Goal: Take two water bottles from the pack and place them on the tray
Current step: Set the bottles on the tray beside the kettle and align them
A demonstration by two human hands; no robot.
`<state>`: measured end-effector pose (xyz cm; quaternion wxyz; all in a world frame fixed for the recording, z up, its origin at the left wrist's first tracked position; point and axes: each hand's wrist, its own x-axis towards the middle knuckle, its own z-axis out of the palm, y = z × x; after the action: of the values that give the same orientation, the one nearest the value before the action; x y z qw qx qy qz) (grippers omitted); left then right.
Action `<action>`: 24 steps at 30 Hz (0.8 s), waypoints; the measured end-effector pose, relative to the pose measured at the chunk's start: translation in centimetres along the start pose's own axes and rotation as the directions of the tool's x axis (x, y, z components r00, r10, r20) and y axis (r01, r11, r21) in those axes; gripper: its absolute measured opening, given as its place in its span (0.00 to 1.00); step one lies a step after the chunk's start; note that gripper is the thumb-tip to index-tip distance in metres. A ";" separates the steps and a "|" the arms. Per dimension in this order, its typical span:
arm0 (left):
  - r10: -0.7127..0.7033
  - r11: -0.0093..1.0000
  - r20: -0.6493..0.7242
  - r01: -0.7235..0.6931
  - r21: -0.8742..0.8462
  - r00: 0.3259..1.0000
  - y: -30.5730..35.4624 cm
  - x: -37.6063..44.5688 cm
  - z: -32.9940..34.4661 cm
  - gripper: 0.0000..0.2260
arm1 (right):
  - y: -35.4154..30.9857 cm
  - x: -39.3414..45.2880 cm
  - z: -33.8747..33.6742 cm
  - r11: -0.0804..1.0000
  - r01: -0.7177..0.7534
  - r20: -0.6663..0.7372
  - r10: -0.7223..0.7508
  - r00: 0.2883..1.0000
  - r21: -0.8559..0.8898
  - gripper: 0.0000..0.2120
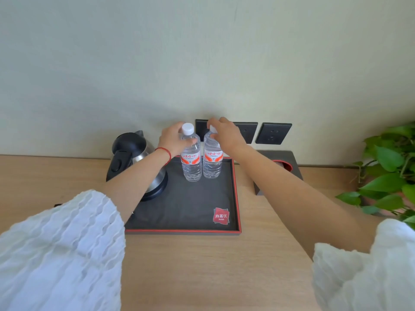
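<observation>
Head view, both hands' grips holding bottles — left hand (171, 140), right hand (224, 134), kettle (132, 158) beside.

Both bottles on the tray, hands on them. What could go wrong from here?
1. The left bottle and right bottle stand nearly touching; releasing one carelessly may tip the other.
2. The left hand pulls back past the kettle, so the forearm may bump it.
3. The right hand grips at the cap; a sideways pull there could topple the bottle toward the tray edge.

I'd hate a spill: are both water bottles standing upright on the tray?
Yes, upright. The left bottle and right bottle stand side by side, bases on the tray, caps up, each held near its top.
</observation>
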<state>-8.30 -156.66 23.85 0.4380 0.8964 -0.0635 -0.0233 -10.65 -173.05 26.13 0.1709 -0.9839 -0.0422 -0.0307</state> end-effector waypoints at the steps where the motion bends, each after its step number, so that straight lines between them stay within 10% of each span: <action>1: -0.022 0.999 -0.031 0.020 -0.039 0.999 0.2 0.2 0.3 0.20 | -0.1 0.0 0.0 1.000 -0.004 0.002 0.004 1.000 0.007 0.13; 24: 0.035 0.999 0.034 -0.034 -0.011 0.999 0.8 0.0 0.7 0.24 | -1.0 -0.5 -0.4 0.997 -0.050 0.038 0.052 0.998 -0.057 0.18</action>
<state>-8.42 -157.72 24.07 0.4421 0.8923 -0.0862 -0.0314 -11.30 -172.24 26.78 0.1433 -0.9895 -0.0197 -0.0080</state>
